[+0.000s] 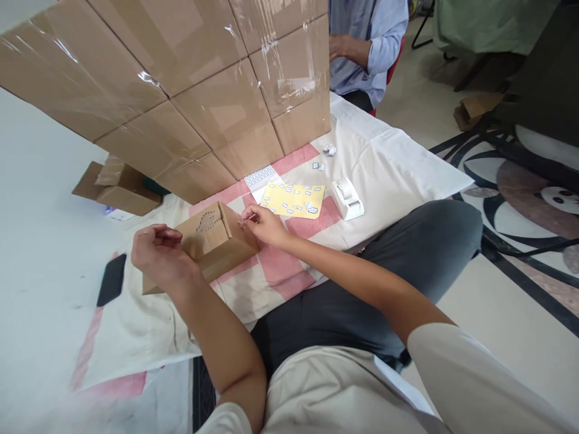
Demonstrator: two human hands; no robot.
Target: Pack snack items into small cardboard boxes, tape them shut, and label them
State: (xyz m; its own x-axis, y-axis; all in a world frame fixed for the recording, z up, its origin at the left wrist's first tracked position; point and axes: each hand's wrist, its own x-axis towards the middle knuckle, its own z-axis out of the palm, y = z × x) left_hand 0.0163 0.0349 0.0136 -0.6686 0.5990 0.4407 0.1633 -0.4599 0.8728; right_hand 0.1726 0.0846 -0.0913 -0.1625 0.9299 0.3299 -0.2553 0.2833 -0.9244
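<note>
A small brown cardboard box (215, 244) lies on a pink-and-white cloth (280, 265) in front of me. My left hand (156, 250) rests on the box's left end with its fingers curled, steadying it. My right hand (265, 224) is at the box's right upper edge, pinching a tiny white sticker (242, 222) between thumb and forefinger. Just beyond that hand lies a yellow backing sheet (294, 200) with several small stickers on it.
A tall stack of taped cardboard boxes (190, 84) stands right behind. A white tape dispenser (347, 198) sits at the right, a black phone (111, 279) at the left, an open carton (117, 188) beyond. Another person in a blue shirt (368, 42) sits across.
</note>
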